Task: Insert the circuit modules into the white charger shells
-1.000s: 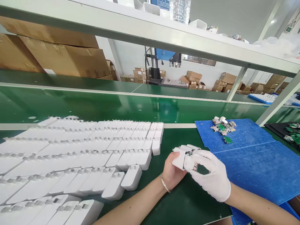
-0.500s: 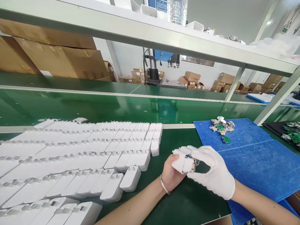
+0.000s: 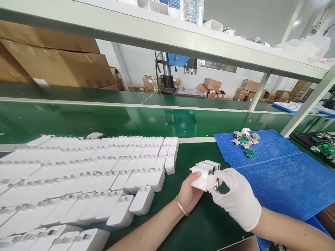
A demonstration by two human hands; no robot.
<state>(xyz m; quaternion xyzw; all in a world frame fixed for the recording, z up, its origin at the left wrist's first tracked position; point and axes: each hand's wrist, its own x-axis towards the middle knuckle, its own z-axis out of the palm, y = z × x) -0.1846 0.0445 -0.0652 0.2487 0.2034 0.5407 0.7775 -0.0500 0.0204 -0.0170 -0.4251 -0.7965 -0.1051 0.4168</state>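
My left hand (image 3: 190, 197), bare with a bangle at the wrist, is closed round white plastic housings (image 3: 201, 180), open ends facing right. More than one seems to be in the grip. My right hand (image 3: 237, 200) wears a white glove and pinches a small circuit board assembly (image 3: 216, 183) between thumb and fingers. The assembly sits partly inside the mouth of the nearest housing; how deep it goes is hidden. Left of my hands, many similar white housings (image 3: 142, 201) lie in tight rows on the green bench (image 3: 201, 223).
A blue corrugated sheet (image 3: 288, 184) on the right bears a pile of circuit boards (image 3: 244, 141). Beyond it is a black tray (image 3: 300, 139) with more boards. An overhead shelf (image 3: 167, 31) crosses in front, its slanted post (image 3: 306, 106) at right. Cardboard boxes (image 3: 60, 66) stand behind.
My right fingers have closed in on the circuit board at the housing's mouth. The housings in my left hand have tilted slightly, and the camera view has shifted a little.
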